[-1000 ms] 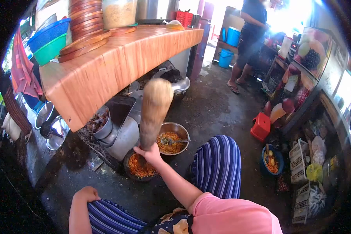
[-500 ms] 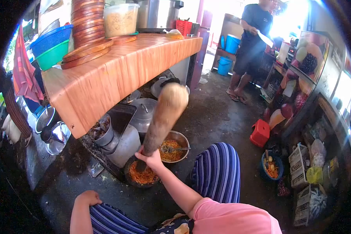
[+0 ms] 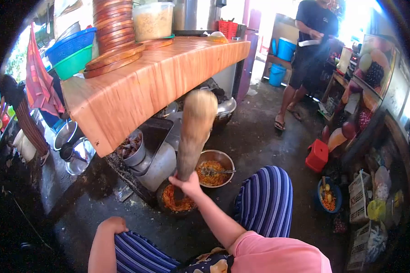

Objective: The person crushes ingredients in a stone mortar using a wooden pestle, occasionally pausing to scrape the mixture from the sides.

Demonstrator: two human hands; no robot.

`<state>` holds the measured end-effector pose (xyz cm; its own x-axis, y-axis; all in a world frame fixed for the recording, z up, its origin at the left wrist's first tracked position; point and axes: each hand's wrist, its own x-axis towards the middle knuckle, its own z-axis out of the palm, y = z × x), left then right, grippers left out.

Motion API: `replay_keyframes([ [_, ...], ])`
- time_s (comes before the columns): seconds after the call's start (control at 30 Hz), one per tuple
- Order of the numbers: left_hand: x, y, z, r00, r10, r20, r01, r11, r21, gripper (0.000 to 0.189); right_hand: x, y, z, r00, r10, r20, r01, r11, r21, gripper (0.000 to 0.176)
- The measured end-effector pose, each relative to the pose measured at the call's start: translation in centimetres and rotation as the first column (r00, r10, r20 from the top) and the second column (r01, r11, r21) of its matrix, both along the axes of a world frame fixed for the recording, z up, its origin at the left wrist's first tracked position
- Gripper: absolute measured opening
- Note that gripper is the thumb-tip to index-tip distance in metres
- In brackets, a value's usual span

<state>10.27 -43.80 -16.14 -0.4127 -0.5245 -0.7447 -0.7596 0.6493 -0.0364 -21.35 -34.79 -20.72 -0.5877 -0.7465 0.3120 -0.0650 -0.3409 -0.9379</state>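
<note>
My right hand [image 3: 189, 185] is wrapped round the lower part of a thick wooden pestle [image 3: 195, 129]. The pestle stands nearly upright, slightly tilted, its pale top blurred and its lower end inside a dark mortar [image 3: 162, 205]. Orange-red crushed food [image 3: 172, 198] fills the mortar around it. Just beyond, a metal bowl [image 3: 228, 157] holds a similar orange mix with a spoon [image 3: 221, 171] in it. My left hand [image 3: 114, 224] is draped over my knee in striped cloth [image 3: 141, 252], holding nothing; its fingertips are partly hidden.
A wooden counter [image 3: 168, 68] overhangs from the left, bearing stacked wooden plates [image 3: 114, 27], baskets and a tub. Pots sit beneath it. A red stool [image 3: 317, 155], a blue basin [image 3: 336, 200] and crates [image 3: 357, 195] line the right. Another person [image 3: 312, 41] stands at the back.
The view has shifted, so the scene sits further right. The pestle is a little more upright. The standing person's feet and the white item in their hand have moved.
</note>
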Motion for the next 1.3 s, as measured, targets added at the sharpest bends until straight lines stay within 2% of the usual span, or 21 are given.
replay_keyframes([
  [0.03,0.3,-0.2,-0.2,1.000,0.009,0.007,-0.009,1.000,0.001,0.037,-0.8,0.5,2.1,0.995,0.067,-0.075,-0.063,0.997,0.045,0.032],
  [0.07,0.6,-0.4,-0.6,0.999,0.043,0.015,-0.043,0.999,0.001,0.037,-0.6,0.8,3.9,0.999,0.013,-0.037,-0.013,1.000,0.017,0.019],
  [0.1,0.7,-0.5,-0.7,0.997,0.076,0.020,-0.076,0.997,0.002,0.037,-0.7,0.6,3.3,0.998,-0.001,-0.060,0.002,1.000,0.021,0.019],
  [0.17,0.4,-0.4,-0.4,0.996,0.081,0.030,-0.082,0.997,0.004,0.037,-1.3,0.0,-0.7,0.996,-0.008,-0.083,0.010,1.000,0.025,0.020],
  [0.23,0.2,0.3,-0.2,0.994,0.097,0.048,-0.098,0.995,0.010,0.038,-1.4,-0.5,-8.3,0.999,0.034,-0.017,-0.029,0.972,0.235,0.038],
  [0.27,0.1,0.4,-0.3,0.997,0.076,0.035,-0.076,0.997,0.000,0.038,-0.9,-0.3,-10.0,0.999,0.049,-0.006,-0.046,0.971,0.234,0.038],
  [0.33,0.7,0.0,-0.9,0.996,0.080,0.037,-0.080,0.997,-0.018,0.038,-0.1,-0.1,-11.9,0.997,-0.062,0.039,0.054,0.984,0.171,0.039],
  [0.4,1.2,-0.4,-1.9,0.999,0.049,0.011,-0.049,0.999,-0.010,0.039,0.2,0.4,-7.5,0.999,-0.049,0.017,0.043,0.965,0.258,0.039],
  [0.47,1.0,-0.2,-1.0,0.996,0.081,0.028,-0.081,0.997,0.001,0.039,0.0,0.4,-1.9,0.999,-0.004,-0.037,0.008,0.993,0.117,0.038],
  [0.53,1.5,-0.2,-1.3,0.994,0.103,0.042,-0.104,0.994,0.019,0.040,-0.9,-0.2,0.7,0.992,0.034,-0.125,-0.017,0.991,0.136,0.037],
  [0.57,1.9,-0.6,-1.5,0.995,0.096,0.041,-0.096,0.995,0.001,0.040,-0.8,0.0,1.8,0.996,0.044,-0.077,-0.031,0.987,0.161,0.036],
  [0.67,2.0,-0.6,-1.4,0.995,0.087,0.038,-0.086,0.996,-0.014,0.040,0.1,-0.4,-1.0,0.999,-0.049,-0.015,0.050,0.996,0.069,0.022],
  [0.7,1.6,-0.3,-1.1,0.996,0.080,0.046,-0.079,0.997,-0.012,0.040,0.3,-0.7,-4.2,0.997,0.017,0.079,-0.024,0.996,0.086,0.022],
  [0.77,0.7,0.3,-0.9,0.995,0.059,0.077,-0.058,0.998,-0.020,0.041,0.9,-0.3,-9.7,0.996,-0.058,0.066,0.053,0.996,0.072,0.022],
  [0.83,0.8,0.1,-1.1,0.992,0.050,0.119,-0.048,0.999,-0.023,0.041,1.0,0.2,-9.3,0.992,-0.078,0.096,0.072,0.996,0.061,0.022],
  [0.9,1.0,-0.1,-1.7,0.987,0.126,0.098,-0.127,0.992,0.005,0.042,1.0,0.5,-4.6,0.996,-0.034,0.079,0.028,0.996,0.080,0.022],
  [0.93,0.8,0.0,-1.0,0.987,0.126,0.097,-0.127,0.992,0.004,0.042,0.7,0.2,-2.2,0.994,-0.024,0.107,0.018,0.998,0.061,0.021],
  [1.0,0.3,0.9,0.5,0.992,0.101,0.074,-0.100,0.995,-0.026,0.041,-0.3,0.3,1.7,0.999,0.046,0.013,-0.046,0.999,0.020,0.022],
  [1.1,1.5,-0.3,-0.9,0.991,0.118,0.057,-0.119,0.993,0.008,0.040,-0.4,0.1,2.0,0.996,0.085,0.030,-0.086,0.996,0.013,0.021],
  [1.23,0.6,0.8,0.0,0.992,0.104,0.072,-0.102,0.994,-0.036,0.038,0.3,-0.4,-8.4,0.999,0.015,0.038,-0.020,0.989,0.148,0.022],
  [1.3,0.2,1.6,1.3,0.981,0.164,-0.106,-0.175,0.980,-0.098,0.028,0.2,-0.1,-9.6,0.994,0.015,0.109,-0.031,0.988,0.151,0.024],
])
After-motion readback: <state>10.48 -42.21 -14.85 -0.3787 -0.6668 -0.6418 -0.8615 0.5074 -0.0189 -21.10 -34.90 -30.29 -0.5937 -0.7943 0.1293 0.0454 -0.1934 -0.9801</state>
